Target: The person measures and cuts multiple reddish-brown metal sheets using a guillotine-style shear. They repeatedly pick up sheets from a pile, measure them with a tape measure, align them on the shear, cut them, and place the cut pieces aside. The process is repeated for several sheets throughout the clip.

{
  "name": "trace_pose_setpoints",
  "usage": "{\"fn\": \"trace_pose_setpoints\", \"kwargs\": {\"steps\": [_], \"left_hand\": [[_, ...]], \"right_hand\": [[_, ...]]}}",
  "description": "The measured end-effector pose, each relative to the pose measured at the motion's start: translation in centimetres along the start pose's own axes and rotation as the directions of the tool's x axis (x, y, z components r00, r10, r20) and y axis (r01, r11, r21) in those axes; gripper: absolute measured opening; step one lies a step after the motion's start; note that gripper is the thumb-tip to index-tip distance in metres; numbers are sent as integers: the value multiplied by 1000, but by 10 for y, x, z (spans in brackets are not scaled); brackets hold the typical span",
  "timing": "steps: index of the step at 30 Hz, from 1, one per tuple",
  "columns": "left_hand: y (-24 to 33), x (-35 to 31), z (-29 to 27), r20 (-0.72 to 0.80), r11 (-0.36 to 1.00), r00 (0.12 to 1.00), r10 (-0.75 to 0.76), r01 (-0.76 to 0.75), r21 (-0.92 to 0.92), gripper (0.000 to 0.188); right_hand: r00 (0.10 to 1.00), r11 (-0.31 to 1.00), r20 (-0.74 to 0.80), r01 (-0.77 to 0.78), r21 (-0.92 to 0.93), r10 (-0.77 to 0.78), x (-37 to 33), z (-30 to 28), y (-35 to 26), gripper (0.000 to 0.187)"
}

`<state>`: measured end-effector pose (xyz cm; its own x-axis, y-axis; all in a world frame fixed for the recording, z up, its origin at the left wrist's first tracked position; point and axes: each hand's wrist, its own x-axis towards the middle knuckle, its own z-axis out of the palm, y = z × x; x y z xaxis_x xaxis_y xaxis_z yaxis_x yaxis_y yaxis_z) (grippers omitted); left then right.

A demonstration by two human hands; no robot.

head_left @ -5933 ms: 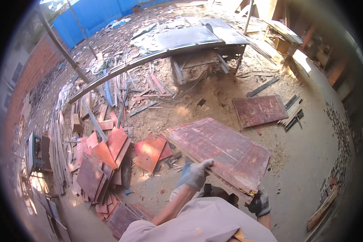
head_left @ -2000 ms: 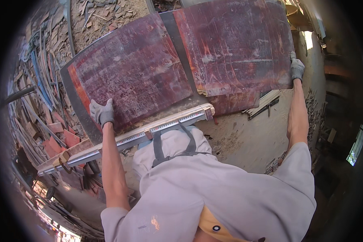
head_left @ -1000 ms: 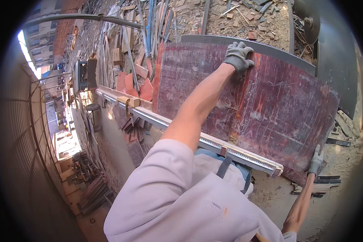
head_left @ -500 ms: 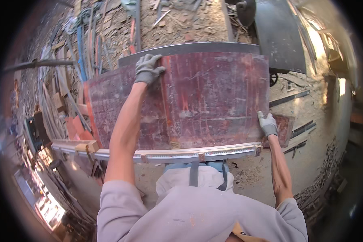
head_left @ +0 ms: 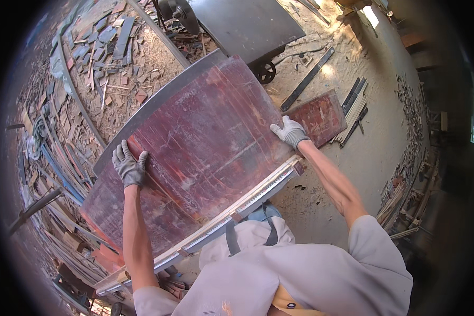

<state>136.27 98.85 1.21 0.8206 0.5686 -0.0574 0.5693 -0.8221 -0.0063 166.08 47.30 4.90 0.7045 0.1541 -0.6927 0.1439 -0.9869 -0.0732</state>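
A large, worn reddish-brown panel [head_left: 210, 121], apparently two sheets side by side or overlapping, lies flat in front of me. My left hand [head_left: 129, 164], in a grey glove, rests palm down on it near the far edge, fingers spread and thumb out, beside a lengthwise orange-edged seam. At the panel's right edge is my gloved right hand [head_left: 291, 131], thumb on top and fingers bent at the edge, their tips partly hidden. Along the near edge, close to my waist, runs a pale wooden strip with a measuring scale [head_left: 237, 210].
Beyond the panel curves a dark metal edge [head_left: 158, 100]. A grey metal-topped table [head_left: 242, 23] with a wheel [head_left: 264, 71] stands at the far right. A smaller reddish board [head_left: 318, 118] and dark bars [head_left: 308, 79] lie right. Wood scraps [head_left: 110, 58] litter the far left floor.
The view has turned, so the panel now slants up to the right. Both hands stay on the panel, the left near the seam and the right at the edge.
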Motion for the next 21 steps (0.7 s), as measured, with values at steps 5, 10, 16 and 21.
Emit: {"fn": "trace_pose_setpoints", "kwargs": {"steps": [5, 10, 16, 21], "left_hand": [[21, 1, 37, -199, 998, 978, 55, -52, 24, 88], [32, 5, 57, -272, 996, 959, 82, -73, 45, 83], [54, -14, 48, -187, 982, 970, -156, 172, 75, 75], [107, -124, 31, -16, 989, 997, -75, 72, -129, 83]], "right_hand": [[947, 940, -238, 266, 212, -214, 47, 2, 39, 68], [979, 866, -40, 196, 460, -200, 71, 15, 60, 59], [952, 858, -77, 300, 417, -296, 89, 7, 35, 63], [871, 972, -433, 222, -77, -234, -3, 27, 26, 85]]}}
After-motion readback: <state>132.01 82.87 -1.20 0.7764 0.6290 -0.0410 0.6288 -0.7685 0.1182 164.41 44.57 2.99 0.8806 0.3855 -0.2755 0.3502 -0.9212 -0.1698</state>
